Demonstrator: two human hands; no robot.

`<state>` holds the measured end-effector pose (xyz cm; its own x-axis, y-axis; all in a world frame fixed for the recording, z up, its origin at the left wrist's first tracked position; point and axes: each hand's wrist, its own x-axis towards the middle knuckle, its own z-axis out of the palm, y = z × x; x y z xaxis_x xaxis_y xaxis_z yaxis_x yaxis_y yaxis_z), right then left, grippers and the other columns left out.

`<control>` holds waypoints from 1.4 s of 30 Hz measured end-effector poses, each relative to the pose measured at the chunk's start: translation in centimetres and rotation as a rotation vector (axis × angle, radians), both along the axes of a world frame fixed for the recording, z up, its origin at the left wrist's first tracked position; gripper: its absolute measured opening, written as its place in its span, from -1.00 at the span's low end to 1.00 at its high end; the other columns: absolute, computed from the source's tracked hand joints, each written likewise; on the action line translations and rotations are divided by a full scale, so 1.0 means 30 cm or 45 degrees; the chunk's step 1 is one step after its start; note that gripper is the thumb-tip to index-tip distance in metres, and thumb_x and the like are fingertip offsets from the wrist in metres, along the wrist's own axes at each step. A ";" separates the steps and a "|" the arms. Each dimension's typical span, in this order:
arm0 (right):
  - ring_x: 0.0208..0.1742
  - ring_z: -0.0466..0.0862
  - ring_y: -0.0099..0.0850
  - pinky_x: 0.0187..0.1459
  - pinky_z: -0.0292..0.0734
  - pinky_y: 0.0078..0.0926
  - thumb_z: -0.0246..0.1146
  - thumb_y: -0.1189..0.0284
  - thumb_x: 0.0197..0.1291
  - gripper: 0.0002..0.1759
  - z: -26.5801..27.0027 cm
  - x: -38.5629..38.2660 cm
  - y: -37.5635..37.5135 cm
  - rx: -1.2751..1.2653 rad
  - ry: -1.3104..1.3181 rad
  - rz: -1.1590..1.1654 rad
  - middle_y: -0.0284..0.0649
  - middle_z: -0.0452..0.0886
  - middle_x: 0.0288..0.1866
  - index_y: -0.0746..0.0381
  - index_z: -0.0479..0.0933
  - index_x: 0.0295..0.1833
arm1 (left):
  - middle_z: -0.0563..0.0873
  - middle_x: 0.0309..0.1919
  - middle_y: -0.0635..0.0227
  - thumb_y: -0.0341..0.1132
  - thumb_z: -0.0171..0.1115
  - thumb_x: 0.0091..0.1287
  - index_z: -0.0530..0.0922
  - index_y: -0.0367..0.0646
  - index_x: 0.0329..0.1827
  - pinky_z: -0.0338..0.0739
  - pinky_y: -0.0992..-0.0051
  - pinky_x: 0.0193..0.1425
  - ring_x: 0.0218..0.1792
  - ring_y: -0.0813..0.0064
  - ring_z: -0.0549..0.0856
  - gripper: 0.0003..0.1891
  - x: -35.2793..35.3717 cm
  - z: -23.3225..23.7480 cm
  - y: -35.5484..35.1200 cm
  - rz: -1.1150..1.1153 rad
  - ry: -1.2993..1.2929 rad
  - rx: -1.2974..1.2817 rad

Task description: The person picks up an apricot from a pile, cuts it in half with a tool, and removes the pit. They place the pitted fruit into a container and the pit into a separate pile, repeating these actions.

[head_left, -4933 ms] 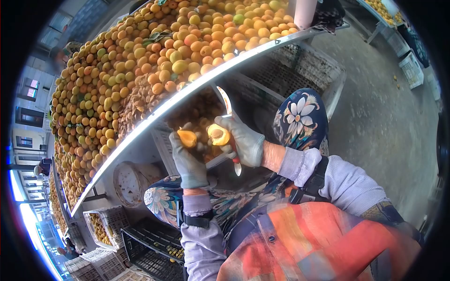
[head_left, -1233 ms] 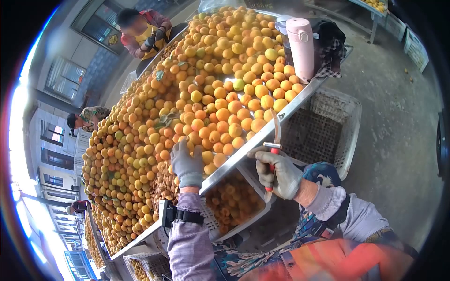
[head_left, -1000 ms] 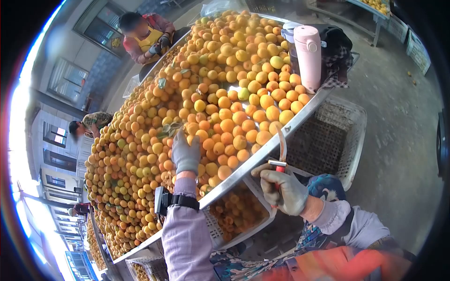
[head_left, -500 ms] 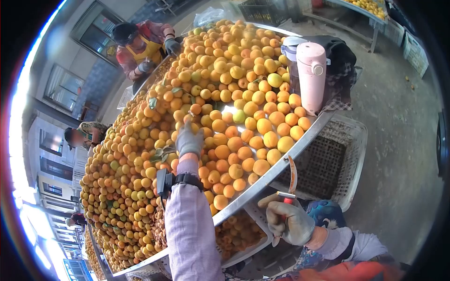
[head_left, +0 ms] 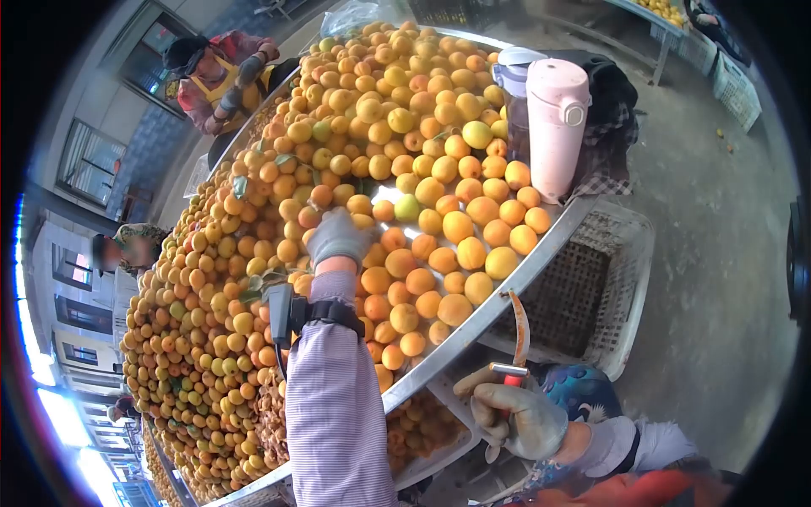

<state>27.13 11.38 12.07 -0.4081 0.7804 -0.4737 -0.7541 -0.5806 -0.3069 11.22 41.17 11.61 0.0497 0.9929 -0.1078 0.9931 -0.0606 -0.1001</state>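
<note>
My left hand (head_left: 340,238), in a grey glove, reaches into a large heap of apricots (head_left: 405,287) on a metal-edged table. Its back faces me and the fingertips are hidden, so whether it grips a fruit does not show. At the lower right, outside the table's rim, my gloved right hand (head_left: 519,414) is closed around a knife with a red handle (head_left: 512,380). The knife's thin curved blade (head_left: 519,325) points up, a metal crosspiece sits at its base, and a rounded metal end sticks out below the fist.
A pink bottle (head_left: 557,127) and a clear lidded bottle (head_left: 515,101) stand at the table's right corner by dark cloth (head_left: 610,101). Beneath the metal rim (head_left: 528,266) are a plastic crate (head_left: 629,279) and a bin of fruit (head_left: 422,431). A co-worker (head_left: 220,80) stands across the table.
My left hand has shifted slightly down within the view, its fingers now less visible. My right hand still holds the knife. The co-worker's arms have drawn back from the table edge.
</note>
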 end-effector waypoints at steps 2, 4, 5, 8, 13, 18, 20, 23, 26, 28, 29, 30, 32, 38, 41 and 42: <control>-0.70 0.34 -0.61 -0.74 0.37 -0.60 0.10 0.40 0.34 -0.74 -0.011 0.007 -0.002 -0.001 0.009 -0.020 -0.35 0.41 -0.55 0.26 0.53 0.06 | 0.61 0.10 0.16 0.11 0.39 0.04 0.60 -0.13 0.10 0.56 0.23 0.10 0.07 0.16 0.65 -0.36 0.025 -0.024 0.018 0.081 0.044 -0.026; -0.71 0.33 -0.62 -0.74 0.38 -0.60 0.10 0.40 0.34 -0.73 -0.013 0.003 -0.004 0.013 0.033 -0.020 -0.35 0.41 -0.54 0.27 0.52 0.07 | 0.61 0.10 0.15 0.09 0.39 0.05 0.60 -0.13 0.09 0.55 0.24 0.11 0.08 0.16 0.65 -0.38 0.036 -0.045 0.001 0.098 -0.020 0.013; -0.71 0.33 -0.62 -0.74 0.38 -0.60 0.10 0.40 0.34 -0.73 -0.018 -0.001 -0.002 0.032 0.022 -0.018 -0.35 0.41 -0.54 0.27 0.52 0.07 | 0.61 0.11 0.14 0.07 0.38 0.06 0.61 -0.14 0.08 0.55 0.26 0.12 0.09 0.16 0.64 -0.41 0.038 -0.035 -0.006 0.123 -0.078 0.069; -0.69 0.31 -0.65 -0.71 0.31 -0.63 0.09 0.41 0.34 -0.75 -0.013 0.001 0.004 0.042 0.007 -0.010 -0.37 0.39 -0.53 0.26 0.52 0.04 | 0.61 0.11 0.12 0.01 0.32 0.11 0.62 -0.12 0.06 0.53 0.28 0.16 0.14 0.15 0.61 -0.48 0.017 -0.042 -0.026 0.117 -0.188 0.127; -0.66 0.26 -0.68 -0.62 0.18 -0.66 0.12 0.39 0.32 -0.78 0.014 -0.001 0.001 0.010 -0.062 -0.065 -0.43 0.38 -0.50 0.19 0.55 0.00 | 0.67 0.02 0.07 0.02 0.38 0.07 0.59 -0.15 0.12 0.53 0.30 0.12 0.05 0.16 0.66 -0.40 -0.127 0.005 -0.104 -0.037 -0.702 0.174; -0.71 0.25 -0.62 -0.68 0.24 -0.62 0.01 0.41 0.37 -0.75 -0.002 -0.041 0.000 0.132 -0.101 -0.145 -0.36 0.38 -0.56 0.31 0.47 0.01 | 0.67 -0.07 0.26 -0.12 0.48 0.01 0.60 -0.05 0.05 0.56 0.31 0.02 -0.05 0.21 0.67 -0.49 -0.185 0.089 -0.484 -0.391 -0.571 0.148; -0.71 0.23 -0.61 -0.69 0.23 -0.60 0.03 0.41 0.36 -0.77 -0.001 -0.053 -0.003 0.173 -0.086 -0.138 -0.36 0.38 -0.54 0.29 0.48 -0.01 | 0.64 -0.02 0.32 -0.14 0.49 -0.02 0.59 0.09 0.07 0.55 0.25 0.01 -0.04 0.20 0.65 -0.48 -0.188 0.047 -0.569 -0.341 -0.452 0.095; -0.71 0.24 -0.61 -0.69 0.23 -0.61 0.05 0.41 0.35 -0.79 -0.012 -0.061 -0.007 0.187 -0.133 -0.144 -0.36 0.38 -0.54 0.28 0.48 -0.02 | 0.63 -0.01 0.29 -0.18 0.49 -0.04 0.57 0.07 0.13 0.54 0.23 0.04 -0.04 0.17 0.64 -0.43 -0.185 -0.026 -0.637 -0.393 -0.370 0.311; -0.69 0.27 -0.62 -0.68 0.21 -0.64 0.11 0.40 0.32 -0.82 -0.053 -0.057 -0.005 0.202 -0.186 -0.184 -0.37 0.39 -0.55 0.25 0.49 -0.05 | 0.63 0.04 0.23 -0.20 0.48 -0.02 0.56 -0.04 0.14 0.53 0.24 0.10 -0.04 0.13 0.64 -0.42 -0.227 -0.030 -0.638 -0.382 -0.632 0.523; -0.68 0.29 -0.62 -0.68 0.20 -0.65 0.12 0.39 0.32 -0.83 -0.062 -0.066 0.006 0.230 -0.200 -0.185 -0.38 0.41 -0.55 0.23 0.50 -0.06 | 0.63 0.06 0.22 -0.26 0.47 0.02 0.53 -0.13 0.16 0.53 0.30 0.11 -0.02 0.19 0.65 -0.43 -0.241 0.008 -0.656 -0.220 -0.904 0.474; -0.69 0.30 -0.64 -0.68 0.19 -0.67 0.14 0.39 0.32 -0.84 -0.064 -0.076 0.007 0.212 -0.257 -0.151 -0.40 0.43 -0.55 0.21 0.52 -0.07 | 0.62 0.09 0.21 -0.31 0.45 0.06 0.51 -0.21 0.18 0.53 0.35 0.13 0.00 0.25 0.65 -0.43 -0.242 0.041 -0.680 -0.045 -1.170 0.390; -0.69 0.32 -0.66 -0.68 0.18 -0.68 0.16 0.39 0.32 -0.85 -0.060 -0.087 0.003 0.192 -0.315 -0.112 -0.41 0.45 -0.54 0.19 0.54 -0.08 | 0.62 0.08 0.22 -0.43 0.40 0.16 0.44 -0.31 0.23 0.53 0.48 0.12 0.05 0.44 0.63 -0.45 -0.242 0.072 -0.724 -0.015 -1.704 0.190; -0.70 0.32 -0.69 -0.68 0.17 -0.71 0.18 0.39 0.31 -0.86 -0.051 -0.112 -0.012 0.235 -0.398 -0.030 -0.41 0.47 -0.53 0.18 0.56 -0.08 | 0.59 0.07 0.21 -0.55 0.29 0.23 0.33 -0.33 0.32 0.53 0.54 0.12 0.06 0.51 0.60 -0.43 -0.227 0.160 -0.838 -0.008 -1.889 0.110; -0.54 0.44 -0.71 -0.55 0.29 -0.73 0.25 0.38 0.28 -0.82 0.060 -0.217 -0.164 0.697 -0.804 0.363 -0.46 0.51 -0.46 0.16 0.55 -0.03 | 0.52 0.13 0.21 -0.42 0.21 0.35 0.21 -0.21 0.43 0.53 0.39 0.20 0.08 0.36 0.60 -0.41 -0.350 -0.020 -1.141 -0.245 -2.075 0.152; -0.49 0.44 -0.71 -0.47 0.34 -0.69 0.26 0.40 0.26 -0.80 -0.029 -0.261 -0.241 0.767 -0.878 0.504 -0.47 0.50 -0.45 0.17 0.56 -0.03 | 0.51 0.14 0.21 -0.42 0.22 0.34 0.22 -0.21 0.42 0.50 0.32 0.27 0.08 0.31 0.61 -0.40 -0.374 -0.048 -1.271 0.229 -2.999 -0.178; -0.49 0.43 -0.71 -0.47 0.33 -0.65 0.26 0.42 0.24 -0.81 -0.050 -0.275 -0.263 0.850 -0.961 0.497 -0.49 0.47 -0.47 0.20 0.54 -0.05 | 0.52 0.14 0.21 -0.43 0.23 0.34 0.22 -0.20 0.42 0.49 0.29 0.28 0.09 0.29 0.61 -0.40 -0.388 -0.061 -1.301 0.194 -2.937 -0.170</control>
